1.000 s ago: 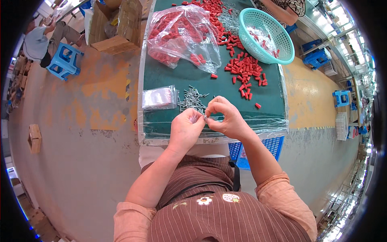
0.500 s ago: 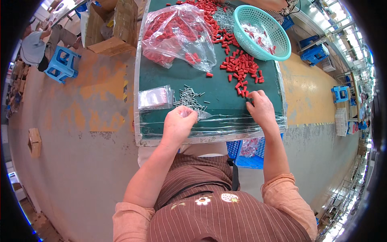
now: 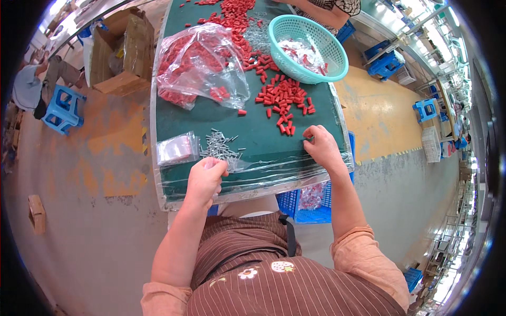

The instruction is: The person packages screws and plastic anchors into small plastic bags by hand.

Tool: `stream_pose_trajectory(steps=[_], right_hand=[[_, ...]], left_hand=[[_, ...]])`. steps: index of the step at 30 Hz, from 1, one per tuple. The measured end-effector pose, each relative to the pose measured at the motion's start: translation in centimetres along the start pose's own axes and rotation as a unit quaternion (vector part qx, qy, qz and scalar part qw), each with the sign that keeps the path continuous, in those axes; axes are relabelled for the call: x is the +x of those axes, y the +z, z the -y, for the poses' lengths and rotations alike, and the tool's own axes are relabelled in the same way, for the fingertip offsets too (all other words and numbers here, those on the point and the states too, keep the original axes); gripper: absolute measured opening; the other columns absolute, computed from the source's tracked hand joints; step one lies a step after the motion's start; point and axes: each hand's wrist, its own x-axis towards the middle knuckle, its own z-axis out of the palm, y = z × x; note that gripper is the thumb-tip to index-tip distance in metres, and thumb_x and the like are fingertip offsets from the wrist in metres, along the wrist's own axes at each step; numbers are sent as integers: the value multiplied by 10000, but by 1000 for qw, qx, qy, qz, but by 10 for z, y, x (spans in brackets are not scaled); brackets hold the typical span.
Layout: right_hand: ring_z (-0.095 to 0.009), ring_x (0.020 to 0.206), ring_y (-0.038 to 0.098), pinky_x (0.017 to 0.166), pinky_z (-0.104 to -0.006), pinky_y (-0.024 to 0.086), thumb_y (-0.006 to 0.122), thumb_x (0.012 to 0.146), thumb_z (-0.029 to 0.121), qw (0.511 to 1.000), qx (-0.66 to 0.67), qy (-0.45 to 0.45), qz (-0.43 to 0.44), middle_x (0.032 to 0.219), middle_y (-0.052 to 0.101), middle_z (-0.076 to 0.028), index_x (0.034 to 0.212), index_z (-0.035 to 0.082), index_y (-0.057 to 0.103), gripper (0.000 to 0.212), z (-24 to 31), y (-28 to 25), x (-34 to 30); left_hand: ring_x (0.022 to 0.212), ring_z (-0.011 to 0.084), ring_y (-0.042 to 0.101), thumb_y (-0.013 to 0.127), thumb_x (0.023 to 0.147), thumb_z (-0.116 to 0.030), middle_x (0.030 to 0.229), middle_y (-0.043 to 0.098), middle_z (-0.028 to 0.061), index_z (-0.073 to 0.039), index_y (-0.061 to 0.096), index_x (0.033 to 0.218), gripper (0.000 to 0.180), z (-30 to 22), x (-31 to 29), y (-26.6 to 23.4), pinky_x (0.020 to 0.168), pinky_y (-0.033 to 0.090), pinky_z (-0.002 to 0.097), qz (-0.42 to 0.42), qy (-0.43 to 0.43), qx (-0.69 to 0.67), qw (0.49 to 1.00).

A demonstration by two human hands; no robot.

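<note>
Head view: the right hand (image 3: 321, 147) hangs over the near right part of the green surface (image 3: 253, 138), thumb and forefinger curled toward each other; whether they meet, or hold anything, cannot be told. Nearest to it are the loose red caps (image 3: 282, 97), whose closest few lie just ahead and to its left. Their long axes point mostly away from the person, slightly tilted, and the right hand is clearly nearer to them than the left.

The left hand (image 3: 204, 181) has its fingers pinched together on what appears to be a small clear bag (image 3: 236, 165), which reaches out to its right. Just ahead of that hand lies a heap of grey screws (image 3: 219, 145), pointing every way; ahead and to its left rests a stack of clear bags (image 3: 176, 149).

Farther ahead of the left hand sits a large clear sack (image 3: 203, 63) of red caps. Well ahead of the right hand stands a turquoise basket (image 3: 332, 50).
</note>
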Motion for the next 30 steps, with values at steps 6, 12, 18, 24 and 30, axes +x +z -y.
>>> stream_pose_trajectory(steps=[6,12,18,24,30], right_hand=[[-323,863,607,764,-409,496,619,775,119,997,-75,26,20,915,602,-133,892,55,618,134,-13,-4,-6],[-320,837,606,741,-397,501,616,766,74,998,4,-53,-43,870,594,-119,879,68,631,114,10,5,5],[-313,866,603,761,-394,499,607,761,34,983,-28,-177,-46,894,593,-116,848,63,645,99,7,13,28],[-326,883,601,774,-402,496,608,774,62,989,-63,-135,11,907,588,-130,879,53,633,108,9,5,32],[-351,886,594,781,-419,490,614,792,111,996,-25,-85,3,933,578,-149,964,63,603,179,14,12,37]], left_hand=[[487,28,383,650,833,-108,709,550,2,-72,558,810,101,-2,-3,4,387,270,195,-4,13,0,1000],[486,28,379,648,851,-118,711,553,2,-72,559,818,106,-4,-8,10,389,266,194,-2,19,16,1000],[478,33,375,650,854,-126,702,557,1,-67,568,825,105,-1,-6,9,388,260,197,10,33,17,999],[477,29,375,659,841,-139,701,565,0,-67,581,803,112,4,-3,12,384,252,201,-16,91,76,993],[638,72,515,664,825,-146,706,616,12,-23,620,798,133,7,-1,14,598,415,243,-22,91,98,991]])
